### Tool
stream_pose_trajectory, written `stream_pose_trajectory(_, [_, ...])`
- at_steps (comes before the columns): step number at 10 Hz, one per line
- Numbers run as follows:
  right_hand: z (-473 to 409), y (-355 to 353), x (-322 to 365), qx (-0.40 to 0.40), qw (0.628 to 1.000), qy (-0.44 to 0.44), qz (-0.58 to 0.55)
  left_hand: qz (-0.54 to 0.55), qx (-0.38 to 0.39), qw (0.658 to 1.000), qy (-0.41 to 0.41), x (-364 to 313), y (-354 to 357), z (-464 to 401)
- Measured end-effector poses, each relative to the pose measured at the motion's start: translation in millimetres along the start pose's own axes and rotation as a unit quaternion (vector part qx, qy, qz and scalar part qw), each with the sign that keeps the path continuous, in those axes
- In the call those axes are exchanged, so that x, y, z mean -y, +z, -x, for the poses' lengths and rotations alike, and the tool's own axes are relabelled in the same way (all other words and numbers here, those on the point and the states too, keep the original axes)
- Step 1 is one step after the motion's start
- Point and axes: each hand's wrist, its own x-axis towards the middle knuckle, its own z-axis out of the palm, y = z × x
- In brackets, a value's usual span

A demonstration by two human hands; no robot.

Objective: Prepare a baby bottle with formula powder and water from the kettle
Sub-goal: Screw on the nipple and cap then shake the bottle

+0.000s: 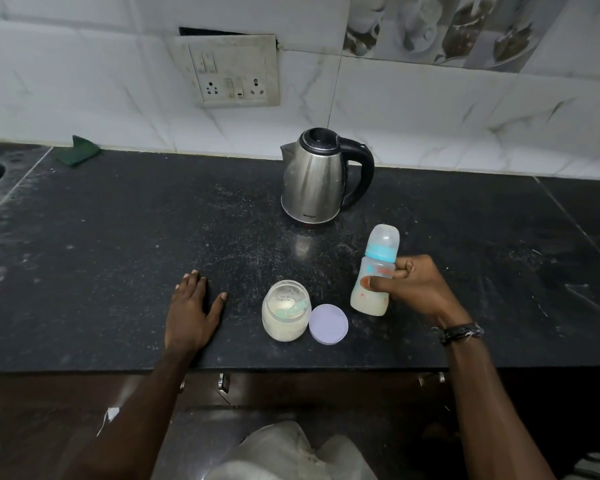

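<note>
Bottle first: it was in the right hand, just past the front edge of the black counter and in front of the kettle. The thumb lay across its front and the other fingers curled round its back, so the hand was wrapped tight on it. It leaned a little to the right at the top. Its blue ring and clear cap were on. Milky white stuff filled the lower part. It looked lifted a bit off the counter, but I could not tell for sure.

The left hand lay flat on the counter with its fingers straight and spread. It held nothing.

The powder jar stood open just left of the bottle, with a small scoop inside. Its round purple lid lay flat, touching the jar on the right side.

My guess was that the powder and water were already in, and the step in hand was mixing. To do it well, the ring had to be screwed on tight first, or milk could leak out. A grip round the middle, like this one, was good for shaking. The shaking should go on until no lumps were left at the bottom. It was best to keep the bottle away from the open jar, so nothing got knocked over. The jar also wanted its lid back on.
</note>
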Motion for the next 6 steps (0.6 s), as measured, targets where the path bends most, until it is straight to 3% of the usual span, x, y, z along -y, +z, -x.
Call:
stream_pose_trajectory(1, [-2,1,2,0.005,0.999,0.017,0.034,-0.002,0.002,1.0,0.001,0,0,0])
stream_pose_trajectory(2, [-1,6,5,0.031,0.999,0.01,-0.03,0.001,0.0,1.0,0.0,0,0,-1])
stream_pose_trajectory(3, [-2,8,6,-0.008,1.0,0.004,0.016,-0.004,0.001,1.0,0.003,0,0,0])
stream_pose_trajectory(4, [-2,13,4,0.011,1.0,0.015,0.001,-0.003,-0.002,1.0,0.001,-1,-2,0])
stream_pose_trajectory(5, [-3,14,6,-0.04,0.999,0.014,0.014,-0.003,-0.001,1.0,-0.001,-3,-2,-1])
stream_pose_trajectory(6, [-4,18,5,-0.003,1.0,0.021,0.015,0.0,-0.001,1.0,0.001,-1,-2,0])
